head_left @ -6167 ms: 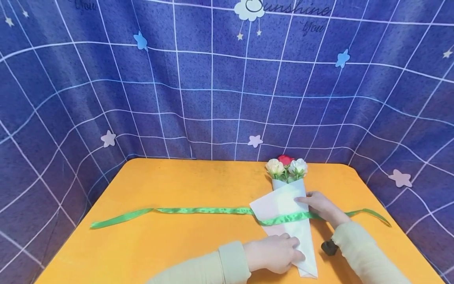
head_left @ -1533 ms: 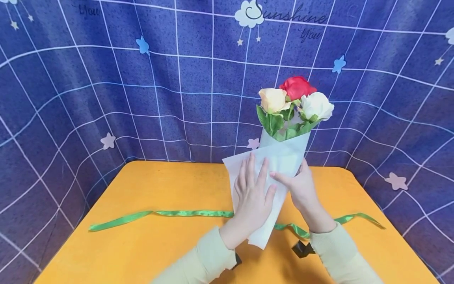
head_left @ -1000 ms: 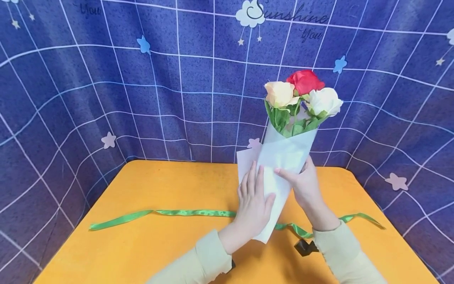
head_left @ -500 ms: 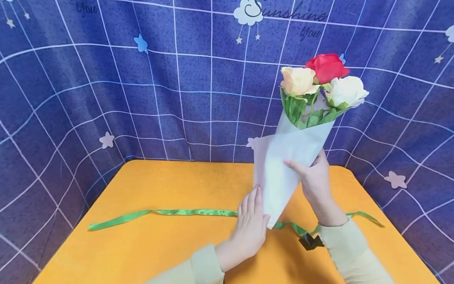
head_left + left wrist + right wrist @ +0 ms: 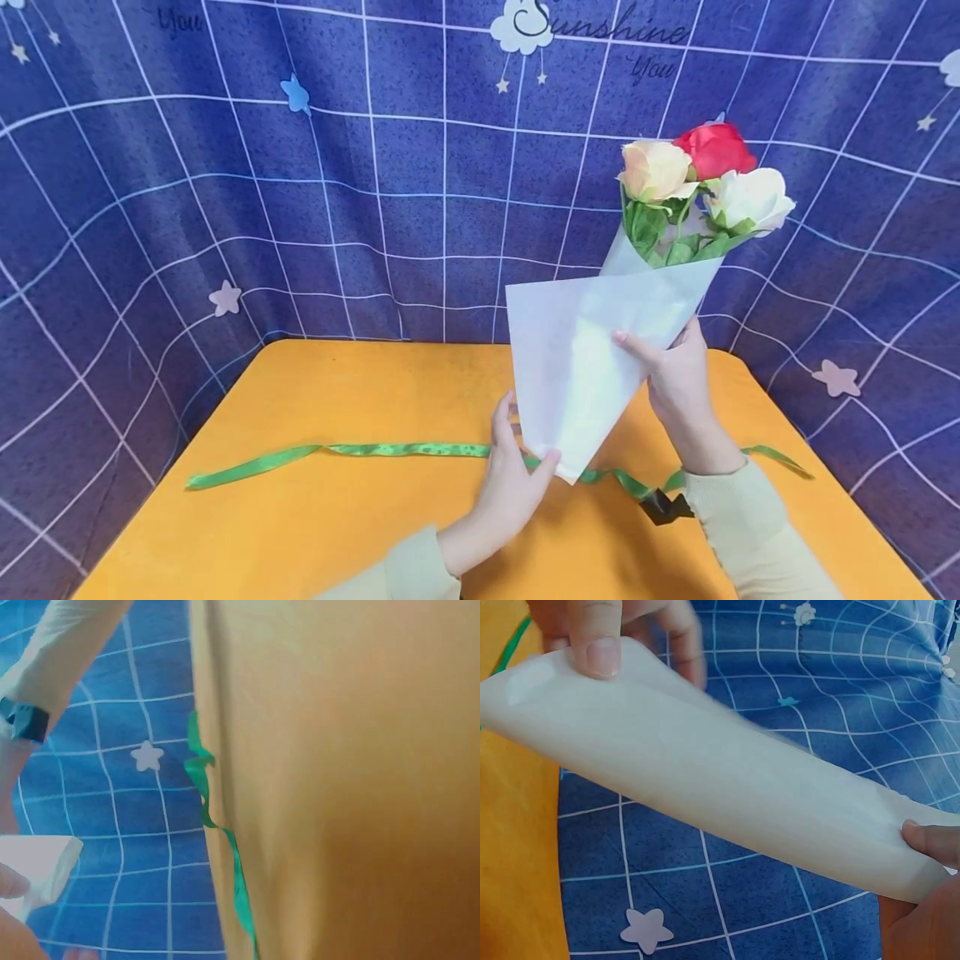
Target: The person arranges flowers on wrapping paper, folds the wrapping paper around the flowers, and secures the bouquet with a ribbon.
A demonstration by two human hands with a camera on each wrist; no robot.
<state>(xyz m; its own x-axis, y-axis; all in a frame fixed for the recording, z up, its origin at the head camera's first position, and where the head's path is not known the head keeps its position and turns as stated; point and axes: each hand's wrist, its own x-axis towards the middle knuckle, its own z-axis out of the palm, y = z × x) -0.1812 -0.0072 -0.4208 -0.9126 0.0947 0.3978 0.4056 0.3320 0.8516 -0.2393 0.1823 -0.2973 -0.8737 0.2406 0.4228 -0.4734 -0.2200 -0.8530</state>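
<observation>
A bouquet of artificial roses, one peach point(image 5: 654, 172), one red point(image 5: 716, 150) and one white point(image 5: 750, 200), leans right above the table in white wrapping paper point(image 5: 555, 358). My right hand point(image 5: 678, 383) grips the wrapped stems from the right, thumb across the front. At the paper's lower tip, my left hand point(image 5: 502, 487) pinches the paper, with its thumb point(image 5: 600, 652) in front and its other fingers behind. A loose flap of paper spreads to the left. The stems are hidden inside. Paper point(image 5: 37, 862) also shows at the left wrist view's edge.
A green ribbon point(image 5: 405, 450) lies across the orange table point(image 5: 360, 392), partly behind the paper and right arm. A dark object point(image 5: 663, 506) sits by the right sleeve, its kind unclear. Blue gridded curtain point(image 5: 405, 217) encloses the back and sides.
The bouquet has risen off the table, away from the ribbon, and shifted right. My left hand has slid from the paper's front to its lower tip, and the flap has swung out left.
</observation>
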